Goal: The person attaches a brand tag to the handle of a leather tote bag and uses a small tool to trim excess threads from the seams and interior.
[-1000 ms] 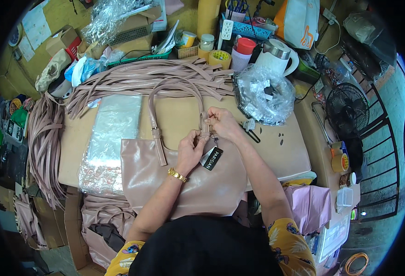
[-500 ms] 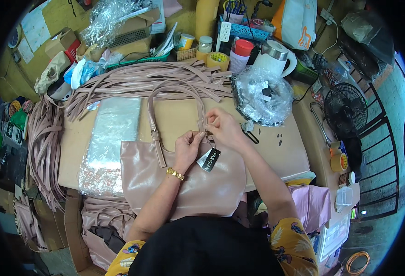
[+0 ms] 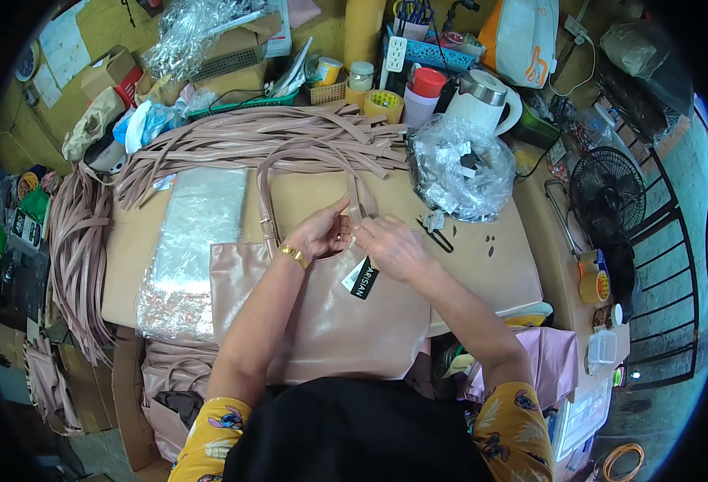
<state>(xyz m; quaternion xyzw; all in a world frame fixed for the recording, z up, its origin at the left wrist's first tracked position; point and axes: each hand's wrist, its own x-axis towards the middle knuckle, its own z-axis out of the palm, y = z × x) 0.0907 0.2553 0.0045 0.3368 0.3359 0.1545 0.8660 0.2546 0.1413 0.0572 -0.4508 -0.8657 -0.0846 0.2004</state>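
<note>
A dusty-pink handbag (image 3: 322, 321) with a smooth, shiny surface lies on the table before me, its looped handle (image 3: 306, 153) pointing away. At the handle's right-hand base, my left hand (image 3: 324, 231) is turned palm up with curled fingers around the strap. My right hand (image 3: 391, 247) pinches the strap's lower end from the right, and its fingers hide the fastening there. Below the right hand hangs a black tag (image 3: 363, 279) with a white card behind it. The left strap end carries a small buckle (image 3: 268, 227).
Clear plastic bags (image 3: 197, 249) are stacked left of the handbag. Bundled pink straps (image 3: 249, 145) lie along the back. A plastic-wrapped coil (image 3: 460, 170), a white kettle (image 3: 482, 100) and black snips (image 3: 436, 235) are to the right. A fan (image 3: 608, 191) stands far right.
My left hand has turned palm up and reached under the strap. My right hand has moved down over the strap's end, and the tag has shifted slightly.
</note>
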